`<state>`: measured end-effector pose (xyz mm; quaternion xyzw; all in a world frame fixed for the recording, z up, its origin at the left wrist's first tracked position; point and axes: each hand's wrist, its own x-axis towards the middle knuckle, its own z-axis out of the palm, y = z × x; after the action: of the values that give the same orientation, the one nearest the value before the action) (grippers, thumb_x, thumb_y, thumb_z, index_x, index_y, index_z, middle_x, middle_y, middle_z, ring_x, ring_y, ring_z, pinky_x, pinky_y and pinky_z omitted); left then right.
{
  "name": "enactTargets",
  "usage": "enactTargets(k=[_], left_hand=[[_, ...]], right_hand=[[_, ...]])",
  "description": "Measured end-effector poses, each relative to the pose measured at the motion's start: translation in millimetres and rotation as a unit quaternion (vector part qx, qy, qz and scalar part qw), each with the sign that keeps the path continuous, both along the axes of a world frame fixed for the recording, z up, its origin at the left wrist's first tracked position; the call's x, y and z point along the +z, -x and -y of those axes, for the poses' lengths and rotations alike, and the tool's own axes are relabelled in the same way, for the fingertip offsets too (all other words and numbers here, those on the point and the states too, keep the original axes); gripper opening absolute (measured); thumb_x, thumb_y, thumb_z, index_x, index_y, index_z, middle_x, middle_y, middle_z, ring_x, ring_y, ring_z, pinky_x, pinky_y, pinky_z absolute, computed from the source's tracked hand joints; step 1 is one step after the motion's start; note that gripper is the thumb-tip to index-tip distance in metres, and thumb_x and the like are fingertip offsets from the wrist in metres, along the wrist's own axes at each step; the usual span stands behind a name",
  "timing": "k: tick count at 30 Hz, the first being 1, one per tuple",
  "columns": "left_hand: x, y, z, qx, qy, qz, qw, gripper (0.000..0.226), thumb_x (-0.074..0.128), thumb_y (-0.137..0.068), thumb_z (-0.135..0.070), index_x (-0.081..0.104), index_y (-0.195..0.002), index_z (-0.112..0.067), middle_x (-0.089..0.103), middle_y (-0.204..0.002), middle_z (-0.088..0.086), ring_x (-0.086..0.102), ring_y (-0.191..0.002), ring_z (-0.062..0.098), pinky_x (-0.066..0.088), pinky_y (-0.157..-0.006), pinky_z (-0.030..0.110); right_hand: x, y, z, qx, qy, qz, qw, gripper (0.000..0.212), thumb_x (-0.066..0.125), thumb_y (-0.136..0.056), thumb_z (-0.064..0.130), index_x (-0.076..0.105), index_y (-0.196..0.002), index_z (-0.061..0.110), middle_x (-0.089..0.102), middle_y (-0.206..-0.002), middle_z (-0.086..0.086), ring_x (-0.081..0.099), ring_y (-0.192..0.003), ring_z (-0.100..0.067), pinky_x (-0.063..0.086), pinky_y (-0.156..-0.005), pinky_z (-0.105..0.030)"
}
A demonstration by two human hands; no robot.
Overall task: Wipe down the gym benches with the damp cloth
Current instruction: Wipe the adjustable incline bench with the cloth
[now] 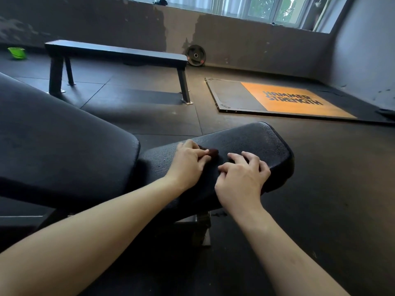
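Dark cloth (212,152) is noted bunched and pinched by the left hand (188,161) on the seat pad (245,137), right hand (243,176) curled just beside it, grasp indeterminable; pad beyond the right hand could be missed, the wad being small.

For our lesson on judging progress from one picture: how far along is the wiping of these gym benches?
Done: nothing provably; no pad shows clear wipe marks. In hand: the left hand pinches the dark cloth on the seat pad, with the right hand resting curled beside it. Left: the far flat bench, with nobody at it; whether the back pad is wiped cannot be told.
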<state>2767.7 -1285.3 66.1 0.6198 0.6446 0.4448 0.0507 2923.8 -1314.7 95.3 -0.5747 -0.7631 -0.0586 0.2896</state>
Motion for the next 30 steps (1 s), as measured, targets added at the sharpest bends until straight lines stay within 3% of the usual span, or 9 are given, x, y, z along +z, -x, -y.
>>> enactTargets(k=[5, 12, 18, 24, 27, 30], left_hand=[[-1, 19, -35, 0.023, 0.033, 0.009, 0.999, 0.024, 0.069, -0.096, -0.026, 0.078, -0.115, -0.017, 0.058, -0.105, 0.005, 0.051, -0.106, 0.029, 0.041, -0.104, 0.038], [-1, 61, -75, 0.167, 0.147, 0.057, 0.973, 0.03, 0.058, -0.101, -0.041, 0.078, -0.113, -0.022, 0.056, -0.123, 0.01, 0.046, -0.121, 0.034, 0.039, -0.109, 0.038], [-3, 29, -18, 0.106, 0.081, 0.059, 0.989, 0.027, 0.062, -0.1, -0.032, 0.076, -0.119, -0.019, 0.05, -0.108, -0.001, 0.043, -0.11, 0.023, 0.036, -0.108, 0.035], [-16, 17, 34, 0.035, 0.007, -0.002, 0.999, 0.02, 0.074, -0.092, -0.023, 0.079, -0.111, -0.02, 0.058, -0.1, -0.001, 0.048, -0.095, 0.022, 0.038, -0.094, 0.027], [-19, 29, 20, 0.047, 0.016, 0.024, 0.999, 0.019, 0.072, -0.093, -0.025, 0.08, -0.11, -0.019, 0.057, -0.099, -0.002, 0.051, -0.098, 0.024, 0.04, -0.098, 0.031], [-21, 54, 0, 0.123, 0.066, 0.074, 0.987, 0.022, 0.069, -0.095, -0.031, 0.079, -0.11, -0.019, 0.056, -0.101, 0.0, 0.056, -0.107, 0.032, 0.041, -0.106, 0.039]], right_hand=[[-5, 1, -2, 0.001, -0.026, -0.005, 1.0, 0.027, 0.057, -0.068, 0.023, 0.082, -0.075, 0.029, 0.073, -0.118, 0.005, 0.054, -0.125, -0.028, 0.022, -0.107, -0.046], [-5, 1, -3, 0.007, -0.033, -0.025, 0.999, 0.024, 0.059, -0.068, 0.023, 0.081, -0.073, 0.03, 0.073, -0.116, 0.006, 0.055, -0.123, -0.026, 0.024, -0.106, -0.046], [-6, 2, -3, 0.009, -0.032, -0.011, 0.999, 0.024, 0.059, -0.069, 0.023, 0.082, -0.075, 0.029, 0.073, -0.117, 0.003, 0.054, -0.124, -0.029, 0.024, -0.106, -0.048], [-6, 5, -4, 0.002, -0.04, 0.007, 0.999, 0.021, 0.06, -0.068, 0.025, 0.081, -0.071, 0.029, 0.073, -0.116, 0.002, 0.055, -0.123, -0.032, 0.024, -0.105, -0.05], [-6, 6, -6, 0.004, -0.039, 0.001, 0.999, 0.02, 0.06, -0.068, 0.027, 0.08, -0.068, 0.03, 0.073, -0.116, 0.002, 0.056, -0.122, -0.032, 0.023, -0.106, -0.05], [-5, 6, -6, 0.007, -0.03, -0.007, 1.0, 0.019, 0.061, -0.068, 0.027, 0.079, -0.068, 0.03, 0.073, -0.115, 0.003, 0.056, -0.122, -0.032, 0.023, -0.106, -0.049]])
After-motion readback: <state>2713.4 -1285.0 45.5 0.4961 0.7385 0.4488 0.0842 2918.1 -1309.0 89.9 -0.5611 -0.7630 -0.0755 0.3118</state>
